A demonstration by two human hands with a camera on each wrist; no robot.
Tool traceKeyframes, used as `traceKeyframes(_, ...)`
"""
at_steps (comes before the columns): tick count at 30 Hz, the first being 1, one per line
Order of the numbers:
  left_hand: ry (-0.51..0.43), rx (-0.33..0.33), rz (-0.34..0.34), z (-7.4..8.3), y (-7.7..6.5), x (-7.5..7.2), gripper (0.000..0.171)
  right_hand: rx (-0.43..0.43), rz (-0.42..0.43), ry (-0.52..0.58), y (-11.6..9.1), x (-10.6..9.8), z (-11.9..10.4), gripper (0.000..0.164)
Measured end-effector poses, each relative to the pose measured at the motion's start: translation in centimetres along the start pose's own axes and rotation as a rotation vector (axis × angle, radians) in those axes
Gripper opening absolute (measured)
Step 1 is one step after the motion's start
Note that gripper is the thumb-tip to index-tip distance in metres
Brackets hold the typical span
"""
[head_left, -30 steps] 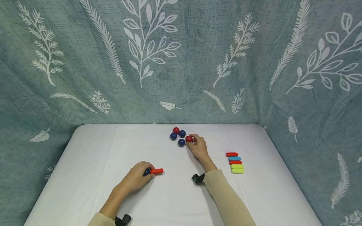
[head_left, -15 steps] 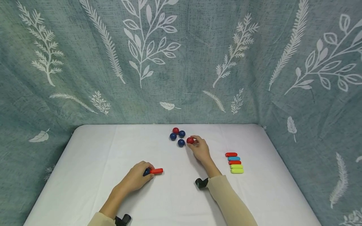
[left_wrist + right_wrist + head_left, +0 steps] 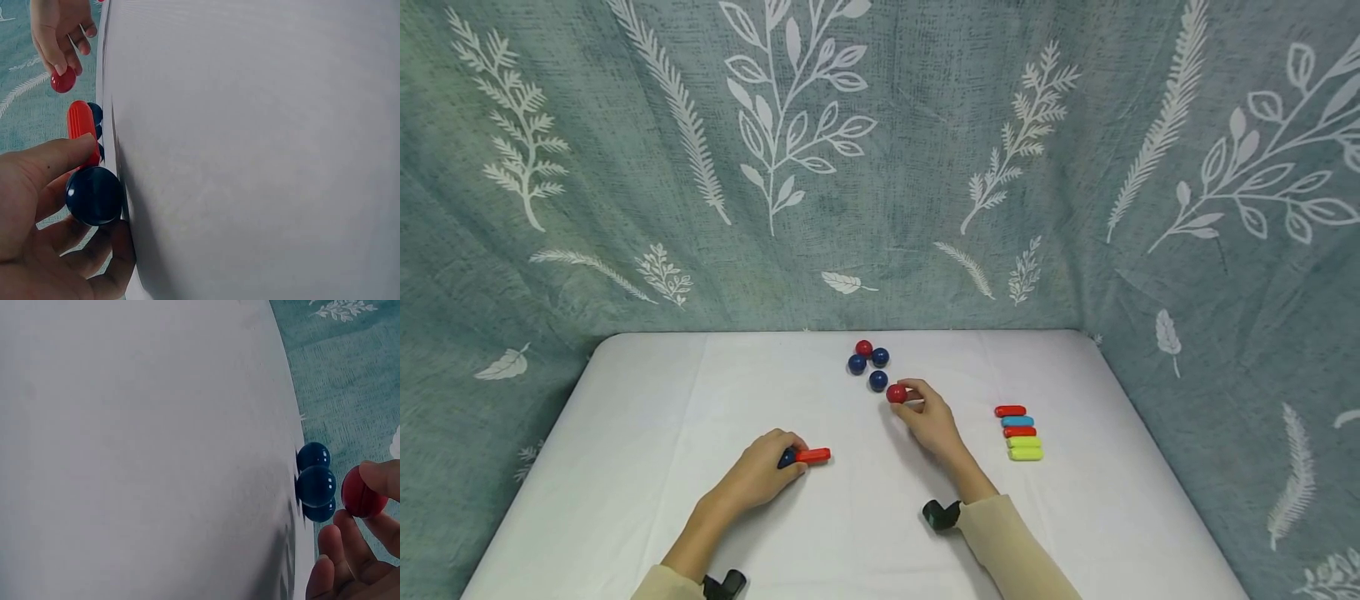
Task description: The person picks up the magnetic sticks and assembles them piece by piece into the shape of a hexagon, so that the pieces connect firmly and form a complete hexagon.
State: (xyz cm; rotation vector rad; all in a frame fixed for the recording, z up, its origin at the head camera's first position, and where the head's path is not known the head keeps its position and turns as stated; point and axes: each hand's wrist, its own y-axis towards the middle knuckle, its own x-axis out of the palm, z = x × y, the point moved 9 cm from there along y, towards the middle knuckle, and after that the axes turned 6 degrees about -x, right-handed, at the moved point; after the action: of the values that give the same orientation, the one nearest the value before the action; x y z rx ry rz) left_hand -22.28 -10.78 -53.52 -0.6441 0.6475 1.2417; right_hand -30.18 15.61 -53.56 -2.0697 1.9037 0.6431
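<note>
My left hand rests low over the left middle of the table, holding a dark blue ball with a red rod joined to it. The rod points right, away from the palm, in the head view; in the left wrist view the thumb lies across its near end. With thumb and fingers my right hand pinches a glossy red ball, just right of and nearer than a loose group. That group has several blue balls and one red ball, close together near the far edge.
On the right lies a column of short rods: a red rod, a blue rod, a second red one, and two yellow-green rods. A white cloth covers the table; a patterned curtain hangs behind it.
My right hand has drawn the red ball away from the group, toward me. The left hand stays in place with the blue ball and red rod.
</note>
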Motion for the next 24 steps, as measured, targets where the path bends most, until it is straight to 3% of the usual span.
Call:
traceKeyframes(8, 0.000, -0.005, -0.001, -0.1, 0.1, 0.1, 0.017, -0.042, -0.057, 0.033, -1.3, 1.3, -0.9, 0.038)
traceKeyframes(24, -0.002, 0.015, -0.003, 0.2, 0.0, -0.1, 0.017, -0.039, -0.225, 0.056, -3.3, 4.4, -1.8, 0.037)
